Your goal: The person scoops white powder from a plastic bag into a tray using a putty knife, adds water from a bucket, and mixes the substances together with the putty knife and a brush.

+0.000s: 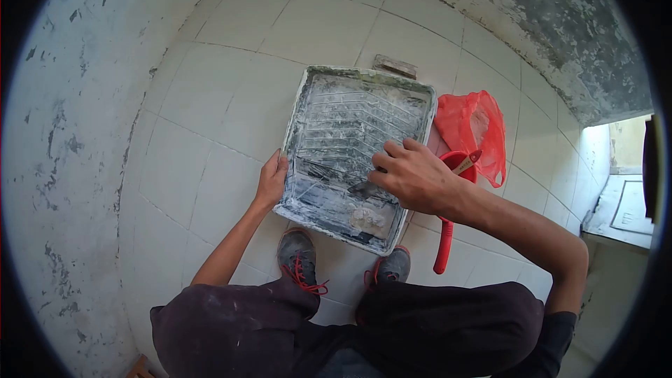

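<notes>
On the tiled floor [231, 84], between a person's feet and the far wall, a paint tray [297, 126] is lying flat, its ribbed slope and well coated in dried white and grey residue. The left hand [271, 180] is gripping the tray's left rim, fingers clamped over the edge. The right hand [414, 180] is reaching in from the tray's right side, fingers curled shut around a scraper [364, 189] whose blade is pressing against the tray bottom near the well. A pale lump of residue [367, 218] is sitting in the well, just below the blade. A red plastic bag [483, 126] is lying just beside the tray's right rim, and a red scoop [445, 245] is resting near it, partly hidden under the right forearm. Two grey shoes [297, 255] with red laces are standing at the tray's near edge. A small flat block [394, 66] is lying just beyond the far rim.
</notes>
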`<action>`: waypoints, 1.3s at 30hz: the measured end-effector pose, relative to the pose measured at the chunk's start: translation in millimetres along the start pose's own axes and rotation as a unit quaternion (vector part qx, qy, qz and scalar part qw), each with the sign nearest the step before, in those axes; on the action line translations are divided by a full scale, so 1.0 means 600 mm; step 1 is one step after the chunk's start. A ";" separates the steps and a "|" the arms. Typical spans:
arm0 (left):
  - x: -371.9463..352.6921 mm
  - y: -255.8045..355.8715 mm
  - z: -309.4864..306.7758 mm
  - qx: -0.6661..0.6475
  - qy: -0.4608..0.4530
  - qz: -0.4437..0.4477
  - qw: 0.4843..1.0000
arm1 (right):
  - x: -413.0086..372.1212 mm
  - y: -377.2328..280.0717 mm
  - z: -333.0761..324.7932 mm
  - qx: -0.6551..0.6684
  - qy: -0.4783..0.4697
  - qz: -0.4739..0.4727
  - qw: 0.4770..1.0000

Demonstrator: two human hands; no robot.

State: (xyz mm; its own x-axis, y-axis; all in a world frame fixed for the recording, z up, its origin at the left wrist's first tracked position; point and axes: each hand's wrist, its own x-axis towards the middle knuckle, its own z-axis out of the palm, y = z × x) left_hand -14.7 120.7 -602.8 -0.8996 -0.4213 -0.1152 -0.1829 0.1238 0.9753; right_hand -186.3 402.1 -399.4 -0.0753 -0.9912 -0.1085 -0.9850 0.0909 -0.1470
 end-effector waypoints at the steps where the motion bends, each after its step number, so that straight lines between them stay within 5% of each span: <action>1: -0.002 0.013 -0.003 0.004 0.003 0.012 1.000 | 0.007 0.005 -0.007 -0.001 0.002 -0.007 1.000; 14: -0.011 0.215 -0.035 0.161 0.011 0.049 0.986 | 0.061 0.010 -0.066 -0.052 -0.030 -0.082 0.995; 21: -0.020 0.245 -0.022 0.165 -0.008 0.056 0.985 | 0.067 -0.011 -0.064 -0.055 0.027 -0.099 0.993; 30: -0.025 0.268 -0.018 0.184 -0.022 0.076 0.980 | 0.061 -0.042 -0.033 -0.026 -0.058 -0.135 0.989; 39: -0.023 0.279 -0.024 0.193 -0.044 0.051 0.979 | 0.077 -0.040 -0.068 -0.039 -0.027 -0.115 0.992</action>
State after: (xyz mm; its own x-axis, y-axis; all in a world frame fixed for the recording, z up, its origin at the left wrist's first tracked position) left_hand -27.2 134.1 -435.2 -0.9489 -0.3111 -0.0527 -0.2103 0.4989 0.8408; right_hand -172.2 349.9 -360.6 0.1594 -0.9781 -0.1339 -0.9843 -0.1470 -0.0981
